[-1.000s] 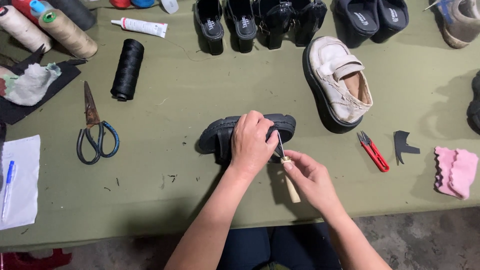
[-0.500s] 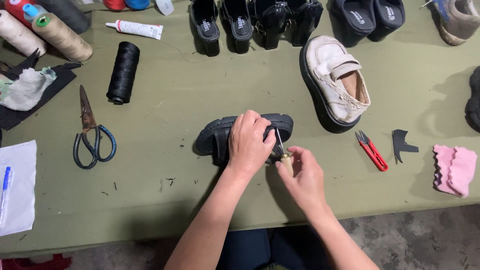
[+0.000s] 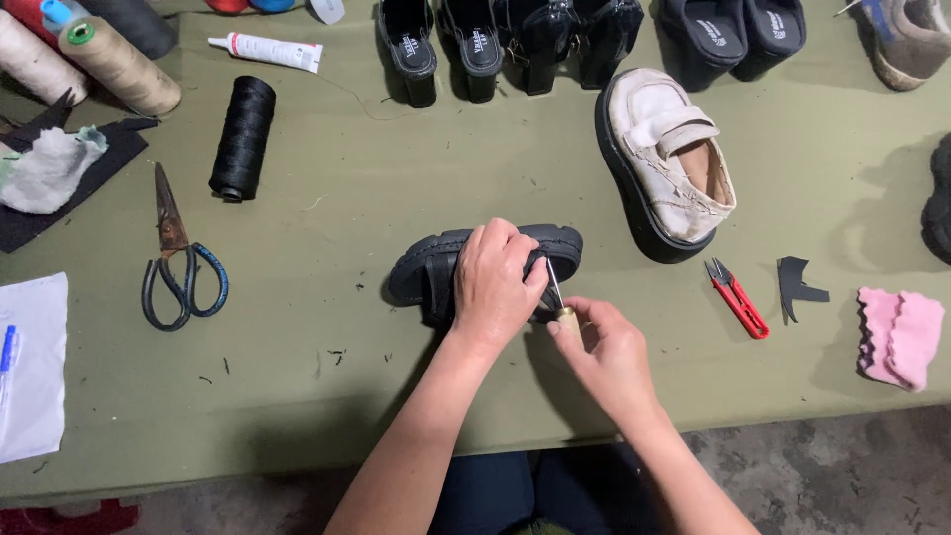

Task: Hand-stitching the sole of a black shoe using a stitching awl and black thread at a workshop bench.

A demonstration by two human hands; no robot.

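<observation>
Fingers [image 3: 515,260] of the left hand [image 3: 492,287] curl over a black chunky-soled shoe [image 3: 436,272] lying on its side, clamping it against the olive-green bench [image 3: 327,396] so it cannot slide. Just beside them, fingers [image 3: 592,319] of the right hand [image 3: 609,352] close around the pale wooden handle of a stitching awl [image 3: 557,297], whose thin metal shaft angles up into the shoe near its sole edge, apparently at the seam being worked. Both forearms reach in from the bench's near edge, meeting over the shoe at the middle of the cloth-covered top.

Tools lie within easy reach. Red thread snips [image 3: 737,299] and a small black leather offcut [image 3: 795,285] rest to the right, with a folded pink cloth [image 3: 899,335] beyond them. A cream platform loafer [image 3: 666,159] sits upright just past the black shoe, apart from it. To the left lie blue-handled scissors with rusty blades [image 3: 176,263], a spool of black thread [image 3: 243,139] on its side, and a white glue tube [image 3: 265,50]. Beige thread cones [image 3: 114,61] and a grey rag [image 3: 45,168] on a dark mat occupy the far left corner, and a white sheet of paper [image 3: 30,367] with a blue pen lies at the near left. A row of black heeled shoes [image 3: 485,40] lines the far edge.
</observation>
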